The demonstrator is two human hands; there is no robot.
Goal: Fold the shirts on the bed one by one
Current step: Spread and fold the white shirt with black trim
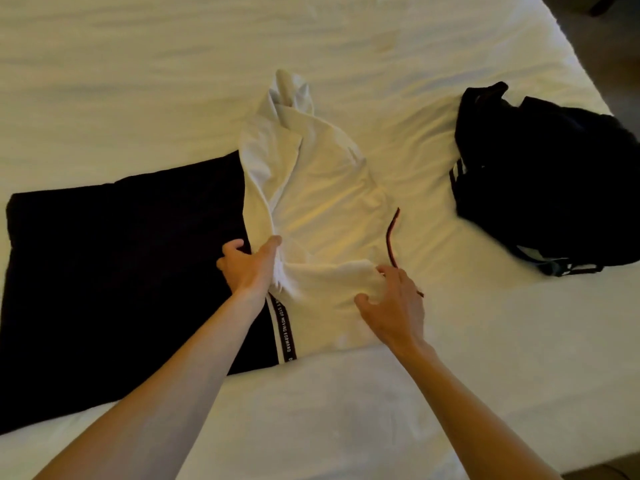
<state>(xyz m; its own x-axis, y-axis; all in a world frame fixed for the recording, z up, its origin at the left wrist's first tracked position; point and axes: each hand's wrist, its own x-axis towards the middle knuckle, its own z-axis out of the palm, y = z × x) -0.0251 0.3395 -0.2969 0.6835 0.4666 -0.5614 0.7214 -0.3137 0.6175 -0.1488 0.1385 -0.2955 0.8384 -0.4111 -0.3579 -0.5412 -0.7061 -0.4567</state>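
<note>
Strip [283, 329] lettered "STOP MOVING FORWARD"

Rumpled white shirt [311, 188] on bed [173, 64]

White shirt [311, 202]: soft matt cloth, creased and bunched, thin dark red trim along one edge. Black garment [121, 271] laid flat: smooth matt cloth, edged by a woven black tape [283, 327] with white printed lettering and a white stripe. Black heap [543, 174]: dark matt cloth, crumpled, white stripes on one fold. Bed sheet [450, 393]: white matt cloth, lightly wrinkled.
</note>
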